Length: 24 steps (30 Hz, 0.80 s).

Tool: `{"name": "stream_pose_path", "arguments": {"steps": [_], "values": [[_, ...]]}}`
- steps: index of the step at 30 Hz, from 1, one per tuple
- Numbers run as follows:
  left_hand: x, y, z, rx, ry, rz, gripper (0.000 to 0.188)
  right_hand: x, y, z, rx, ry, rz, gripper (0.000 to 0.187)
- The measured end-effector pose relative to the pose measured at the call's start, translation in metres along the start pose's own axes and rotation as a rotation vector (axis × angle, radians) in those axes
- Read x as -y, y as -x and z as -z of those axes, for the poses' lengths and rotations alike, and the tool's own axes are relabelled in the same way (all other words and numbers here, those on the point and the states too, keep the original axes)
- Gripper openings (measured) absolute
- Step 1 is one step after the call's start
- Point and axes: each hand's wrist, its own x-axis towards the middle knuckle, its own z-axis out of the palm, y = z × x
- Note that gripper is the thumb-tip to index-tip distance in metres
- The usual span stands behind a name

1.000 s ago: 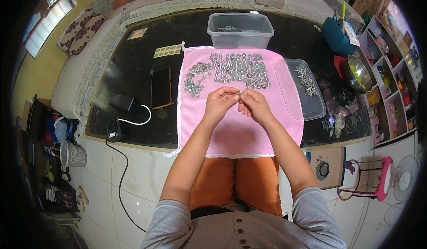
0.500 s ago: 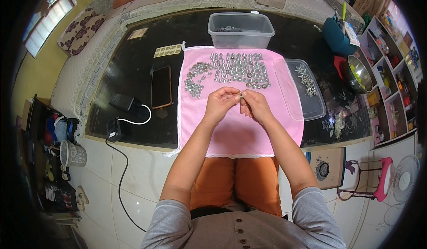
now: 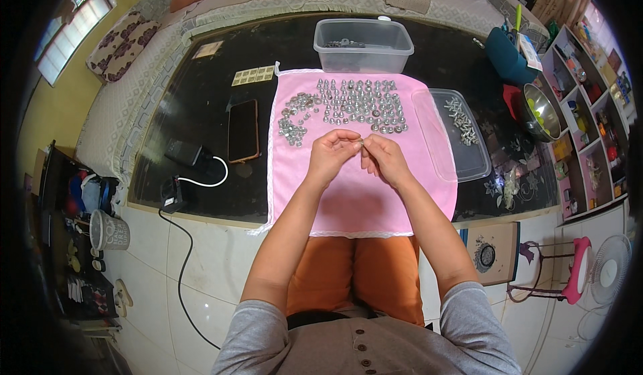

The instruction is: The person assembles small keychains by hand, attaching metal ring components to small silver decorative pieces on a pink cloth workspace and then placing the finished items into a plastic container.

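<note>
Over the middle of a pink cloth [image 3: 301, 194], my left hand [image 3: 331, 152] and my right hand [image 3: 386, 158] meet at their fingertips. Both are closed in a pinch on a small metal piece [image 3: 362, 142], mostly covered by the fingers; its exact kind cannot be made out. Just beyond them stand rows of small silvery cone-topped metal pieces [image 3: 362, 100]. Left of those rows lies a loose heap of small round metal pieces [image 3: 293, 132]. To the right, a pile of screws [image 3: 462, 120] rests on a clear plastic lid [image 3: 472, 167].
A clear plastic tub [image 3: 362, 60] with dark bits inside stands behind the cloth. On the black table's left are a phone [image 3: 243, 130], a charger [image 3: 184, 154] with a white cable, and a gold sheet [image 3: 253, 76]. A metal bowl [image 3: 550, 117] and teal holder [image 3: 509, 56] stand right.
My fingertips have shifted very slightly around the small metal piece, which shows a little differently between them. The laid-out pieces have not moved.
</note>
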Motion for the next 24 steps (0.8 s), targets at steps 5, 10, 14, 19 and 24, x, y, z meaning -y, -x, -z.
{"name": "stream_pose_path", "arguments": {"steps": [5, 10, 14, 19, 24], "values": [[0.0011, -0.0006, -0.0011, 0.001, 0.022, -0.037, 0.016, 0.0053, 0.0009, -0.0039, -0.036, 0.005, 0.013, 0.030], [0.0006, -0.0003, -0.0002, 0.004, 0.016, -0.016, 0.016, 0.0061, 0.0008, -0.0053, -0.082, -0.003, 0.026, 0.032], [0.0021, -0.0013, 0.0007, 0.020, 0.001, 0.000, 0.016, 0.0046, 0.0006, -0.0014, -0.021, 0.013, -0.026, 0.027], [0.0017, -0.0011, 0.0009, 0.000, -0.003, -0.017, 0.016, 0.0050, 0.0003, -0.0050, -0.083, -0.066, 0.036, 0.027], [0.0026, -0.0011, 0.0012, 0.005, 0.006, -0.001, 0.016, 0.0009, -0.0006, -0.0034, -0.070, 0.002, 0.034, 0.025]]}}
